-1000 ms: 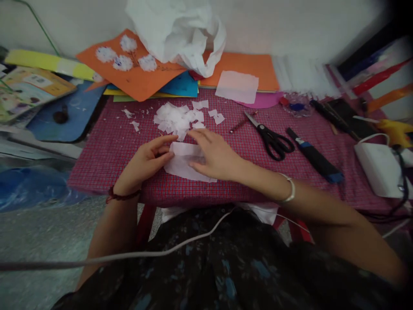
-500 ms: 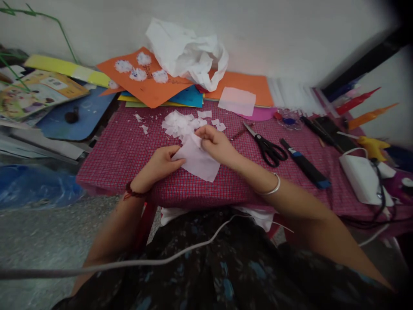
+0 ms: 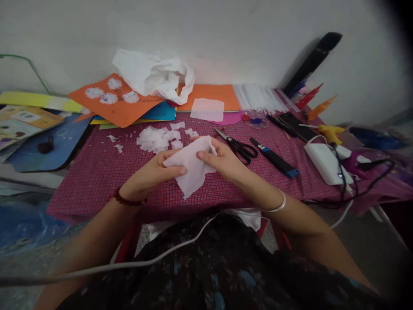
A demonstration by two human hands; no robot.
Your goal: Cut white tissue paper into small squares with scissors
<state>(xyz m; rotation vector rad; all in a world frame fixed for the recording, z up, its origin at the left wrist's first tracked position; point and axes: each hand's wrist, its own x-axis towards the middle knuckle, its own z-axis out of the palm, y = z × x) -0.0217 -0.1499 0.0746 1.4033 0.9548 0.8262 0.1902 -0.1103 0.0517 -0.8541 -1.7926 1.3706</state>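
A thin white sheet of tissue paper (image 3: pixel 191 168) hangs between my two hands above the front of the table. My left hand (image 3: pixel 163 168) pinches its left corner, thumb on top. On the opposite side my right hand (image 3: pixel 222 157) grips it with the thumb pressed over the upper part; the fingers behind are partly hidden. Just beyond the sheet lies a pile of small cut paper pieces (image 3: pixel 153 138). Black-handled scissors (image 3: pixel 240 148) rest to the right of my right hand, blades pointing away, and beside them is a black and blue cutter (image 3: pixel 277 161).
At the back, an orange sheet with white paper flowers (image 3: pixel 129 112) leans under a crumpled white bag (image 3: pixel 155 75). A pale paper piece (image 3: pixel 208 109) lies nearby. A white power strip (image 3: pixel 327 163), cables and a yellow glue gun (image 3: pixel 332 132) occupy the right. A blue board (image 3: pixel 58 148) is left.
The tissue paper has been raised off the table and turned. My right thumb now presses on its face, and my left hand still holds its left corner. The view has swung right.
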